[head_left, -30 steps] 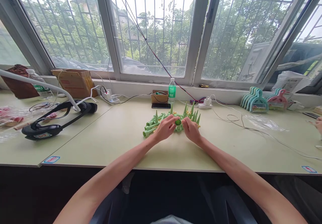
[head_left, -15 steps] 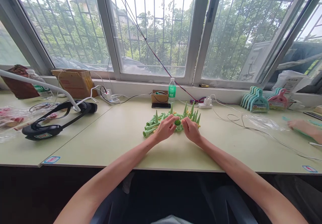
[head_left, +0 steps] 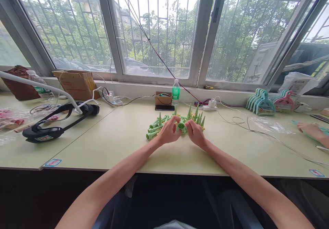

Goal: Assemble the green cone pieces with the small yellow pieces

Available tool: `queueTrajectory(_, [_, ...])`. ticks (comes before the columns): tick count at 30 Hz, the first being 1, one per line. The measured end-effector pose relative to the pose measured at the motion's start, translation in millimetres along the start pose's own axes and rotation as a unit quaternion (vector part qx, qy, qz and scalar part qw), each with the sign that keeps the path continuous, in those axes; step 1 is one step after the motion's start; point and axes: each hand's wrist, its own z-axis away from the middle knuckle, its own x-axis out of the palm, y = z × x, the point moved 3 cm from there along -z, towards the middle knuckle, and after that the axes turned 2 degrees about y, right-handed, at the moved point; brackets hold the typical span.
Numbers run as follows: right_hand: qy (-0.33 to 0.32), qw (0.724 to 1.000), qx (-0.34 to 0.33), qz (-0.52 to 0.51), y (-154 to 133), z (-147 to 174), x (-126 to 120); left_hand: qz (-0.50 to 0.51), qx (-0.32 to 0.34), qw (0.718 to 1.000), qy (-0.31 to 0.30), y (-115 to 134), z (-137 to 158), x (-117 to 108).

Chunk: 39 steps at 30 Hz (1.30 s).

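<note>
My left hand curls its thumb and fingers round a green tube, whose round open end faces me. Close by on the other side, my right hand is closed, fingertips pinched at the tube's rim; what they hold is hidden. Several more green tubes lie on the table left of my left hand. Pointed green cones stand upright behind and beside my hands, with small yellow pieces among them.
Behind the pile are a green-labelled bottle, a phone and a small cardboard box. A black headset lies left. Cables, teal hangers and another person's hand are right.
My left thumb and forefinger have spread a little, and more of the tube's open end shows. My right hand is nearly still. The other person's hand has shifted slightly right.
</note>
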Motion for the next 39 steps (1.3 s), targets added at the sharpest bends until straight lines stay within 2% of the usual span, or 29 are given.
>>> queueTrajectory(6, [0.010, 1.000, -0.001, 0.008, -1.3, -1.1, -1.6, 0.053, -0.020, 0.998, 0.002, 0.5, -0.4, -3.3])
queueTrajectory(10, [0.015, 1.000, -0.006, 0.003, -2.6, -1.1, -2.5, 0.036, -0.057, 0.997, 0.021, 1.9, -2.9, -4.7])
queueTrajectory(18, [0.010, 1.000, -0.006, 0.000, -0.7, 0.2, -1.6, 0.033, -0.089, 0.995, -0.024, -3.7, -2.2, 2.5])
queueTrajectory(28, [0.006, 1.000, -0.003, -0.012, 2.4, 0.3, -1.3, 0.050, -0.063, 0.994, -0.078, -1.1, -2.5, 1.2])
queueTrajectory(39, [0.002, 1.000, 0.009, -0.003, 6.8, 0.8, -0.9, 0.039, -0.021, 0.995, -0.087, -1.4, -1.6, 3.1])
